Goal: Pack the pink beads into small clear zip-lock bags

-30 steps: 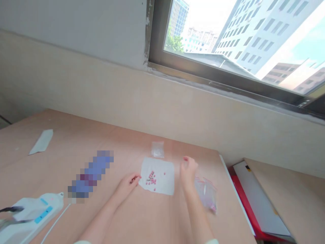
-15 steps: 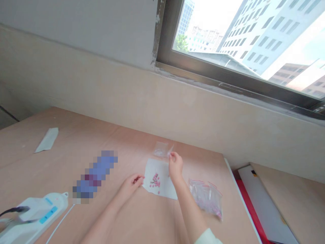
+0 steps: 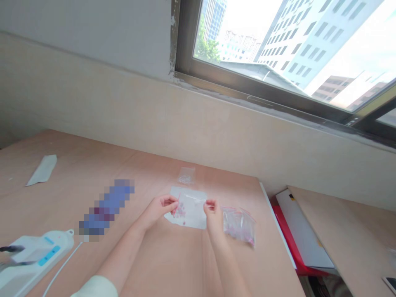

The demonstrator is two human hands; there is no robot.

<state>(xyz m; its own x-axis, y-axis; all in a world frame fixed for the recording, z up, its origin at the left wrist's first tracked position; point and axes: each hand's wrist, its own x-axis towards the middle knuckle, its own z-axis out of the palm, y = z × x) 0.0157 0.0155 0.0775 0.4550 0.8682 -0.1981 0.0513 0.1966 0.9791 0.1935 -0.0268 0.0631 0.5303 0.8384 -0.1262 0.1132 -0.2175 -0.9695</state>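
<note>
My left hand [image 3: 160, 207] pinches the edge of a clear zip bag [image 3: 191, 197] beside its thin red strip. My right hand [image 3: 213, 214] has its fingers closed at the bag's other side, so it is stretched between both hands. Beneath it lies a sheet of white paper [image 3: 195, 222]. Small pink pieces [image 3: 180, 212] are scattered on the paper's left half, blurred and partly behind the bag. Behind the paper is a small clear bag or stack of bags [image 3: 187, 175]. Several red-edged zip bags with pink contents [image 3: 239, 226] lie right of my right hand.
On the left are a white power strip [image 3: 49, 251] with plugs, a white cable [image 3: 63, 262] and a pixelated blue object [image 3: 107, 210]. A white paper strip [image 3: 42, 170] lies farther back. The wall and window [image 3: 278, 45] bound the table's far side; a red-and-white box [image 3: 305, 239] stands right.
My right hand has brought the clear bag from the back toward me over the paper. My left hand has left the paper's edge and taken hold of the bag. The view has shifted right.
</note>
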